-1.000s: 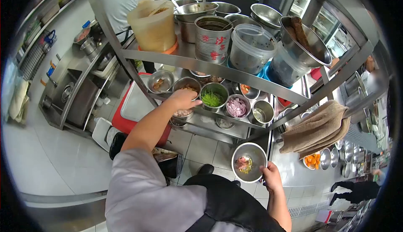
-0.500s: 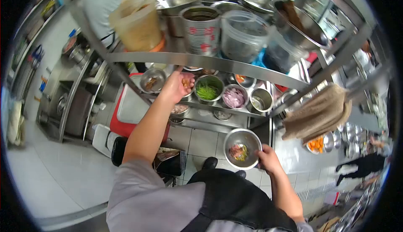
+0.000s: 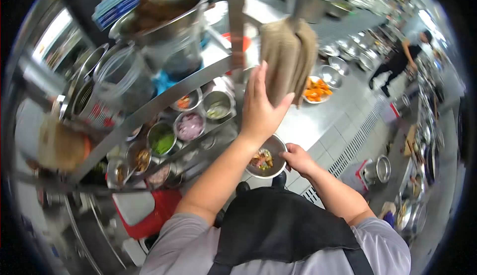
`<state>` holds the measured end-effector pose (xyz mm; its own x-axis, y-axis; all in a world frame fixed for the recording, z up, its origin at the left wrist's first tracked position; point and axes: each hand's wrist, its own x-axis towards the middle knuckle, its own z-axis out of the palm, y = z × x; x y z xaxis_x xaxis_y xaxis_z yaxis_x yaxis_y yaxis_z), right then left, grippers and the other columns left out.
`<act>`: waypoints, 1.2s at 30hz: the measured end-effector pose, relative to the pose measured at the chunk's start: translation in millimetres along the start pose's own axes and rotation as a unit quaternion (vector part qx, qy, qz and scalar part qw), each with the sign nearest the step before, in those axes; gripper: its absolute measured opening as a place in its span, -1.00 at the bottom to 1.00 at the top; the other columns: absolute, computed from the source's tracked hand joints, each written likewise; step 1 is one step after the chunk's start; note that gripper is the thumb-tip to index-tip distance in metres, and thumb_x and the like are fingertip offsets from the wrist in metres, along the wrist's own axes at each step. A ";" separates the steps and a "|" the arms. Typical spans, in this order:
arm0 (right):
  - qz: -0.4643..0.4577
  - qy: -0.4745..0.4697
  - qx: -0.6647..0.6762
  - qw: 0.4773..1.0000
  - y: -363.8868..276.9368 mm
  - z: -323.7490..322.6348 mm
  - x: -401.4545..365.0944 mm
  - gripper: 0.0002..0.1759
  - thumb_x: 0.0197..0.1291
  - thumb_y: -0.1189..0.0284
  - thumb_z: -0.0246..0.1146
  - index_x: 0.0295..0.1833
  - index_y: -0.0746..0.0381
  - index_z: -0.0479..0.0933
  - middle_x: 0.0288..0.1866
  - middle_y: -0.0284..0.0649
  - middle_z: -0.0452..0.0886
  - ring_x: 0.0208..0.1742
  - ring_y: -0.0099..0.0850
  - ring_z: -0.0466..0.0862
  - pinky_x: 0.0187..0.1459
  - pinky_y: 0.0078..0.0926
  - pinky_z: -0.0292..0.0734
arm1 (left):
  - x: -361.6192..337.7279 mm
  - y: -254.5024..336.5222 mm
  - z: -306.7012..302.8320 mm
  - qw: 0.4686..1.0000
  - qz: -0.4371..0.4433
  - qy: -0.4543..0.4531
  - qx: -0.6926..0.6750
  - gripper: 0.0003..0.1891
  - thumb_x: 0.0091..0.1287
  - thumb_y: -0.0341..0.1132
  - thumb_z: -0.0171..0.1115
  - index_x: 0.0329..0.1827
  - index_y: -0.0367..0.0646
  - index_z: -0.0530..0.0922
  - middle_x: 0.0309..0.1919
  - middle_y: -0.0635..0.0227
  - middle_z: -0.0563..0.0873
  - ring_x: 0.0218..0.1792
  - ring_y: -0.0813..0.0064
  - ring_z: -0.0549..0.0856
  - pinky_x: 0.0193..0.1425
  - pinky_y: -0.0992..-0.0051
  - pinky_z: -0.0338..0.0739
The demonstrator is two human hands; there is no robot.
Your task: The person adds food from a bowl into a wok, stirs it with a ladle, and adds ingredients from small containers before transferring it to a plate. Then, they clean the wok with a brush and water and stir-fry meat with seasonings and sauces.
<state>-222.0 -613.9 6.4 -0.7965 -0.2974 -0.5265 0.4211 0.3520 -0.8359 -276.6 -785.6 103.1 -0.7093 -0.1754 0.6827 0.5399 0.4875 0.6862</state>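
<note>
My left hand (image 3: 263, 107) is raised with fingers stretched and thumb apart, nothing in it. It overlaps the lower part of a beige towel (image 3: 284, 51) that hangs from the metal rack. My right hand (image 3: 299, 158) grips the rim of a steel mixing bowl (image 3: 277, 151), thumb on the edge, in front of my black apron. Chopped pinkish and yellow-green food (image 3: 262, 159) lies in the bottom of the bowl. Left of my left forearm, small steel bowls hold shredded greens (image 3: 162, 140), sliced purple onion (image 3: 190, 126) and pale slices (image 3: 217, 110).
Overhead, the metal shelf rail (image 3: 164, 108) slants past clear plastic tubs (image 3: 117, 81) and a large steel bowl (image 3: 194, 6). A red container (image 3: 166, 210) stands low at left. Orange pieces (image 3: 318, 91) fill a dish on the counter at right. Farther back is a person (image 3: 397, 63).
The view has swung to the right. My left hand has left the small ingredient bowls, where it held brownish bits, and is now spread by the towel. My right hand keeps the bowl.
</note>
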 end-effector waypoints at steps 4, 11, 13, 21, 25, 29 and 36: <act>0.021 0.084 0.060 0.994 37.9 -45.2 -51.9 -0.79 0.23 0.43 0.14 -0.15 0.37 0.53 -0.56 -0.34 0.51 -0.63 -0.60 0.46 -0.58 -0.59 0.39 | 13.8 -59.7 113.6 0.987 0.022 0.092 0.127 -0.22 0.11 -0.35 0.35 0.39 -0.34 0.19 0.30 -0.21 0.31 0.35 -0.11 0.29 0.43 0.13 0.16; 0.053 0.209 0.158 0.964 122.5 -142.1 -150.8 -0.76 0.24 0.44 0.14 -0.05 0.35 0.52 -0.47 -0.32 0.54 -0.61 -0.61 0.45 -0.57 -0.62 0.39 | 2.9 -62.6 87.0 0.981 -0.081 0.175 0.032 -0.53 0.35 -0.43 0.12 0.29 -0.34 0.25 0.07 0.03 0.52 0.07 0.17 0.53 0.22 0.25 0.40; 0.035 0.269 0.201 0.941 148.6 -167.2 -175.2 -0.76 0.24 0.42 0.13 -0.06 0.34 0.51 -0.48 -0.31 0.53 -0.61 -0.60 0.46 -0.58 -0.61 0.39 | -11.5 -67.6 90.6 0.793 -0.421 0.090 -0.430 -0.49 0.44 -0.13 0.05 0.33 -0.27 0.29 0.13 0.05 0.52 -0.01 0.15 0.61 0.05 0.26 0.58; 0.009 0.367 0.285 0.886 237.0 -258.4 -233.1 -0.78 0.21 0.44 0.11 -0.09 0.32 0.49 -0.56 -0.35 0.45 -0.67 -0.58 0.43 -0.67 -0.56 0.33 | -162.9 -8.6 205.2 0.755 -0.475 -0.306 -0.332 -0.47 0.46 0.06 -0.09 0.16 -0.29 0.37 -0.15 0.12 0.61 -0.25 0.31 0.65 -0.21 0.38 0.59; 0.011 0.368 0.291 0.883 252.0 -277.2 -236.6 -0.78 0.20 0.43 0.10 -0.09 0.28 0.51 -0.57 -0.35 0.46 -0.66 -0.58 0.44 -0.65 -0.55 0.35 | -213.0 103.6 308.7 0.696 -0.382 -0.575 -0.199 -0.55 0.46 -0.07 -0.06 0.11 -0.33 0.41 -0.22 0.16 0.67 -0.39 0.33 0.71 -0.32 0.45 0.61; 0.001 0.390 0.289 0.874 251.4 -307.8 -262.5 -0.77 0.20 0.42 0.09 -0.08 0.26 0.53 -0.56 -0.33 0.48 -0.63 -0.57 0.47 -0.61 -0.52 0.37 | -217.5 136.9 382.2 0.642 -0.380 -0.620 -0.243 -0.63 0.46 -0.11 -0.06 -0.04 -0.26 0.54 -0.22 0.23 0.68 -0.35 0.44 0.71 -0.34 0.48 0.61; -0.066 0.440 0.282 0.850 315.9 -341.3 -265.1 -0.76 0.26 0.31 0.10 -0.14 0.26 0.50 -0.62 -0.28 0.49 -0.65 -0.45 0.53 -0.60 -0.42 0.47 | -210.5 203.1 458.8 0.658 -0.177 -0.719 -0.139 -0.88 0.28 -0.43 0.09 -0.23 -0.28 0.54 -0.40 0.45 0.61 -0.44 0.69 0.50 -0.32 0.60 0.38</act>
<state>-25.9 -120.9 -65.1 -0.7648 0.5643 -0.3108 0.2475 -0.1880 -0.9505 -225.5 -257.2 -16.5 -0.4012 0.8514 -0.3378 0.1454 0.4233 0.8942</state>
